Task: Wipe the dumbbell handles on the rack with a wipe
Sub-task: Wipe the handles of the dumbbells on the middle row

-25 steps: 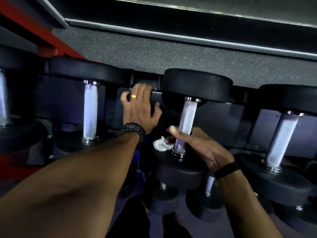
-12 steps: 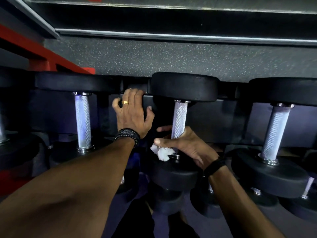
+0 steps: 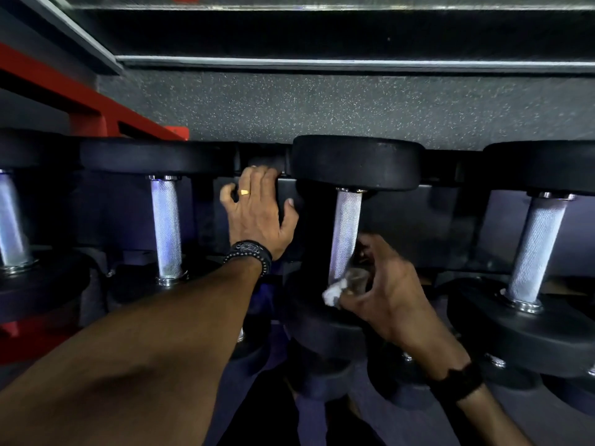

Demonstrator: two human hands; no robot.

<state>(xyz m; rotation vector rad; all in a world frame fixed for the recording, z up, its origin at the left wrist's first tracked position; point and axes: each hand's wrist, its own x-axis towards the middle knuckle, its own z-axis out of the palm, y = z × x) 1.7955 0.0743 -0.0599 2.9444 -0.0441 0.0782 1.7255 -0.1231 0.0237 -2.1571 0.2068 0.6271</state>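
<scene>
While my left hand [image 3: 257, 217] grips the rack [image 3: 289, 194] edge, my right hand [image 3: 383, 284] pinches the wipe [image 3: 331, 294] against the middle handle [image 3: 344, 233]. I can read no writing or brand anywhere.

At centre frame a white wipe [image 3: 331, 292] is pinched by the right hand [image 3: 383, 284] against the lower end of a knurled dumbbell handle [image 3: 344, 233]. The black rack [image 3: 257, 159] edge, just left of that dumbbell's upper head [image 3: 357, 162], is gripped by the left hand [image 3: 257, 214]; a gold ring [image 3: 244, 192] and beaded bracelet [image 3: 251, 252] are worn. More handles are seen at left [image 3: 165, 230] and right [image 3: 534, 246]. A red frame [image 3: 96, 107] is at upper left.
</scene>
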